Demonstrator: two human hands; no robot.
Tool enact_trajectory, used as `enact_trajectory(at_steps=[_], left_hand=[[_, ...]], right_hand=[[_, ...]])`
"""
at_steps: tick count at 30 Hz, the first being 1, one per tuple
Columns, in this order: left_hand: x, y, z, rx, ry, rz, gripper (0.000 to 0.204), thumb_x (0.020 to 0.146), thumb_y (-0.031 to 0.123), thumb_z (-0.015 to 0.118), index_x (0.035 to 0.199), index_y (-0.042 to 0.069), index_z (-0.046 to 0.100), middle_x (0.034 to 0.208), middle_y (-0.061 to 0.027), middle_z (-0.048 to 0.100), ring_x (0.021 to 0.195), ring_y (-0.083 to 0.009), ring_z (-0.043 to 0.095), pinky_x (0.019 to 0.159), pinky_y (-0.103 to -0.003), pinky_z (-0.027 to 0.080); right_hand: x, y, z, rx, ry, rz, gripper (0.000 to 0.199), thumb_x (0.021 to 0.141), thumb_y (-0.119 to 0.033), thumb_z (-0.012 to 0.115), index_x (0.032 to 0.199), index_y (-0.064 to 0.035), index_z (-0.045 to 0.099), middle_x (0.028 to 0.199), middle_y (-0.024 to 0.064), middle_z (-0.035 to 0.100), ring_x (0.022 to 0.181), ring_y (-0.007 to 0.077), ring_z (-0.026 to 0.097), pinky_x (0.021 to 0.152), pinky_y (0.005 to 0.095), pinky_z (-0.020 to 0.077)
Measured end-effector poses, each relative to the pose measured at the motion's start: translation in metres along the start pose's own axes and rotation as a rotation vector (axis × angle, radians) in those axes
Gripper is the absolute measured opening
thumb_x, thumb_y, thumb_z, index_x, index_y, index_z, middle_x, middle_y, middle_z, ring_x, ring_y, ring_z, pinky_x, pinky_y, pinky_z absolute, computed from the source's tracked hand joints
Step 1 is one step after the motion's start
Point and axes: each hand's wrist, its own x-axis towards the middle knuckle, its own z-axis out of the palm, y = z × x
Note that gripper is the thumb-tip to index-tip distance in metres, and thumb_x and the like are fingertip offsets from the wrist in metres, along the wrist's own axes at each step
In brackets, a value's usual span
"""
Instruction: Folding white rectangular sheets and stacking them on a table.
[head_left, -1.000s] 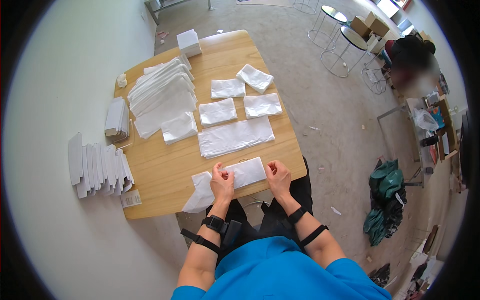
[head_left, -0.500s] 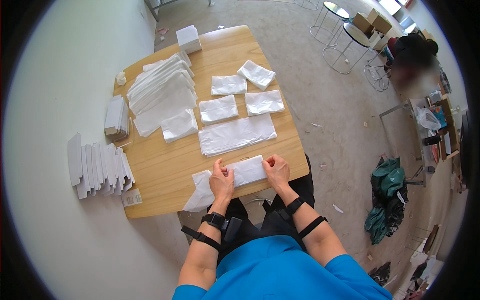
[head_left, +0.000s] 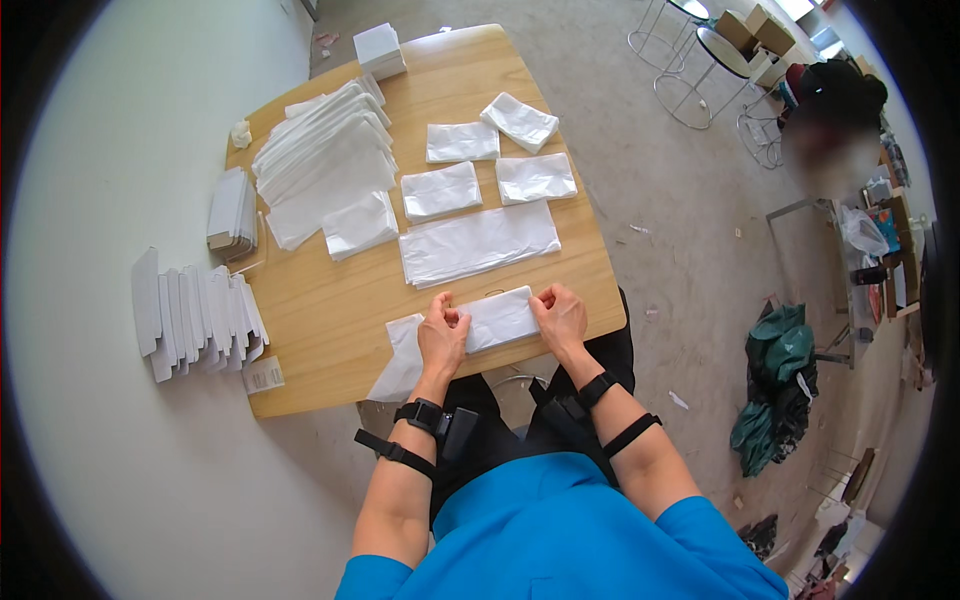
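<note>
A folded strip of thin white sheet, plastic or paper, (head_left: 502,318) lies along the table's near edge. My left hand (head_left: 443,335) is closed at its left part, fingers bent and thumb toward the strip. My right hand (head_left: 562,320) pinches the right end. Beyond my left hand, a loose white flap (head_left: 402,358) slants down to the table edge; my hand hides where it meets the strip. Just past the strip lies a wider stack of folded white sheets (head_left: 480,245). A small thin loop (head_left: 494,293) shows at the strip's far edge.
Several small folded white bundles, one of them here (head_left: 440,190), lie farther back on the wooden table (head_left: 330,330). A fanned pile of white sheets (head_left: 325,160) and flat white cartons (head_left: 195,315) are at the left by the wall. Green bags (head_left: 780,345) lie on the floor; a person sits far right.
The whole view has shifted a little, so the table sits higher in it. Both hands keep about the same hold on the white strip, with little visible change in its shape.
</note>
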Motion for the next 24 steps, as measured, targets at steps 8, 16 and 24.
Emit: enact_trajectory(at_steps=[8, 16, 24], left_hand=[[-0.003, -0.001, 0.004, -0.006, 0.024, 0.051, 0.047, 0.075, 0.008, 0.073, 0.118, 0.002, 0.056, 0.076, -0.0019, 0.057, 0.064, -0.0100, 0.053, 0.062, -0.025, 0.049], [-0.003, 0.004, -0.003, -0.074, 0.102, 0.113, 0.031, 0.080, 0.013, 0.070, 0.106, 0.001, 0.059, 0.077, -0.0053, 0.060, 0.061, -0.0122, 0.056, 0.058, -0.027, 0.048], [-0.004, -0.007, 0.001, -0.607, -0.292, -0.213, 0.023, 0.098, 0.021, 0.052, 0.104, 0.001, 0.062, 0.091, -0.0070, 0.066, 0.077, -0.0113, 0.063, 0.068, -0.023, 0.052]], right_hand=[[0.001, 0.005, 0.004, -0.017, 0.045, -0.039, 0.021, 0.074, -0.022, 0.071, 0.074, -0.0025, 0.065, 0.066, 0.0125, 0.065, 0.063, 0.0272, 0.064, 0.061, 0.0376, 0.0500], [-0.001, -0.003, -0.001, 0.004, -0.010, -0.028, 0.018, 0.076, -0.019, 0.070, 0.075, -0.0028, 0.063, 0.071, 0.0139, 0.065, 0.069, 0.0319, 0.063, 0.063, 0.0419, 0.0489], [-0.012, -0.018, 0.024, 0.294, -0.074, -0.077, 0.018, 0.078, -0.017, 0.067, 0.079, 0.0003, 0.062, 0.072, 0.0154, 0.064, 0.068, 0.0289, 0.064, 0.064, 0.0379, 0.0502]])
